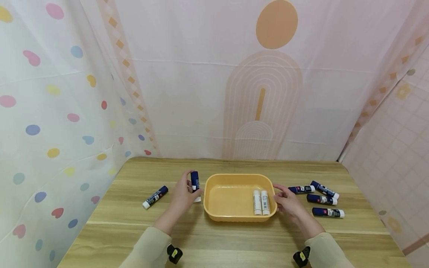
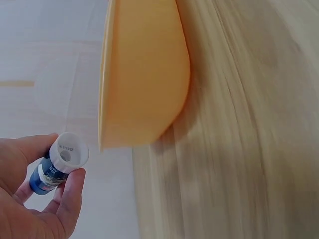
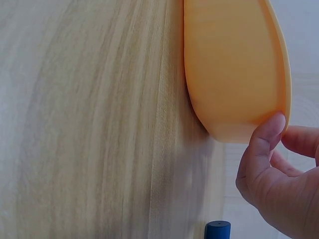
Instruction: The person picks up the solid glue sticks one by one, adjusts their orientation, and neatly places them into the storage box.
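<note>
My left hand (image 1: 181, 195) holds a glue stick (image 1: 195, 179) upright beside the left end of a yellow plastic tray (image 1: 214, 219). In the left wrist view, its white end (image 2: 72, 152) faces the camera, with the thumb and fingers around the blue body. At the tray's other end, my right hand (image 1: 289, 202) grips the rim. The right wrist view has the fingers at the corner of the tray wall (image 3: 234, 74). Two white tubes (image 1: 257, 203) lie side by side inside the tray, toward its right end.
Another blue glue stick (image 1: 155, 197) lies on the wooden table (image 1: 231, 243) left of my left hand. Several more glue sticks (image 1: 321, 200) lie to the right of my right hand. Behind the table hangs a patterned curtain (image 1: 187, 93).
</note>
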A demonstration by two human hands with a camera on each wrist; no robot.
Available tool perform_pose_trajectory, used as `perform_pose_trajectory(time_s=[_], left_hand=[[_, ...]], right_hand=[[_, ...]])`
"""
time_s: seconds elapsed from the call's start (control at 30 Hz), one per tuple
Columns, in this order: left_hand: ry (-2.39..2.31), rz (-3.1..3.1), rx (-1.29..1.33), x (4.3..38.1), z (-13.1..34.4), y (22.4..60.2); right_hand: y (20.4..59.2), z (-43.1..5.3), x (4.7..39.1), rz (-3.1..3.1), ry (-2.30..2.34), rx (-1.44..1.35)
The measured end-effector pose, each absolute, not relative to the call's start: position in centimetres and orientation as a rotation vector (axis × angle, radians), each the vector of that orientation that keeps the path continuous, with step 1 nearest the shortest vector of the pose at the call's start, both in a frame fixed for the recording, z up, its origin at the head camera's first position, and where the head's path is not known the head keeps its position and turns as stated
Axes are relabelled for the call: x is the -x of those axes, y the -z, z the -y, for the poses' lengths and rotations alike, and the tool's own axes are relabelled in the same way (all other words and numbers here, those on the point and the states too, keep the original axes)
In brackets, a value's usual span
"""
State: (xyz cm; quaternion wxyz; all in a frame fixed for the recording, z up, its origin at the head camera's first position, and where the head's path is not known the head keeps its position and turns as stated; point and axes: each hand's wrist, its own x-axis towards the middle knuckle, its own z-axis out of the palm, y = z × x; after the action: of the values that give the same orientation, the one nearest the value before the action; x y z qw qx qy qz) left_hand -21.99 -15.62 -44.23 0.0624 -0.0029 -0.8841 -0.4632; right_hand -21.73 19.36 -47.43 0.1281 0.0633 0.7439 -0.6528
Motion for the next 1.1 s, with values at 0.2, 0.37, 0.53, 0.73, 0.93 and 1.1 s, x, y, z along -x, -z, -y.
perform_pose_trajectory(time_s=[0.2,0.37,0.53,0.73,0.93,1.1], left_hand=[[1.379,2.672,0.058,22.6,13.8,44.7],[1.380,2.695,0.065,22.7,12.0,44.7],[1.327,2.749,0.101,22.6,10.0,44.4],[1.249,2.807,0.097,22.6,7.9,43.9],[1.171,2.843,0.088,22.6,6.0,44.3],[1.154,2.884,0.054,22.4,4.4,44.5]], right_hand=[[47.4,-19.3,21.7,-2.160,1.904,-0.182],[47.4,-19.1,21.7,-2.149,1.915,-0.195],[47.4,-19.2,21.8,-2.162,1.907,-0.203],[47.4,-19.3,21.8,-2.158,1.908,-0.179],[47.4,-19.4,21.7,-2.169,1.901,-0.176],[47.4,-19.4,21.7,-2.162,1.907,-0.177]])
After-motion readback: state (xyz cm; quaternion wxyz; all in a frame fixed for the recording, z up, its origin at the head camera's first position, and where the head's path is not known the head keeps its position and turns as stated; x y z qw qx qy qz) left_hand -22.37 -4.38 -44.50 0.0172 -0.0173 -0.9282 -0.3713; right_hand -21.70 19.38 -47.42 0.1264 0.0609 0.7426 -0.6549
